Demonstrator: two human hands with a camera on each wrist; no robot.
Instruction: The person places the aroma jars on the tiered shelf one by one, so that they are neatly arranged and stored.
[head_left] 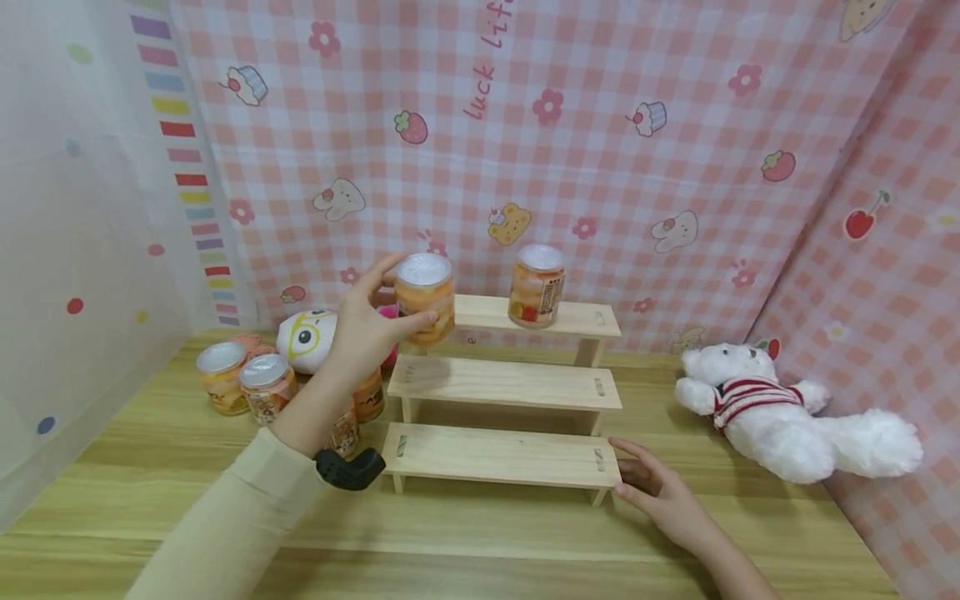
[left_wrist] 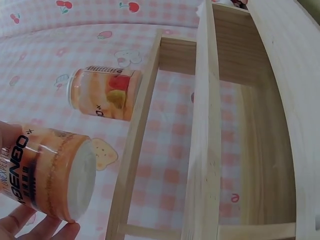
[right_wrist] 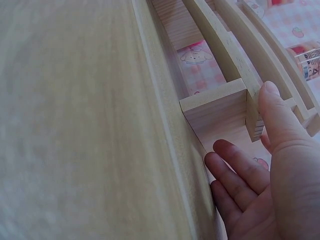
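My left hand (head_left: 367, 321) grips a fruit jar (head_left: 425, 287) with a silver lid and orange label, thumb in front. It hangs above the left end of the top step of a three-step wooden shelf (head_left: 502, 379). In the left wrist view the jar (left_wrist: 47, 172) is apart from the step, its base facing the wood. A second jar (head_left: 537, 287) stands upright toward the right of the top step. At the bottom step's right end is my right hand (head_left: 663, 500); in the right wrist view its thumb (right_wrist: 280, 117) lies against the board's end, the other fingers loosely extended.
Several similar jars (head_left: 222, 379) stand on the wooden table (head_left: 480, 558) left of the shelf, partly behind my left arm. A white plush toy with yellow glasses (head_left: 307, 340) sits behind them. On the right lies a white teddy bear (head_left: 757, 408) in a striped sweater.
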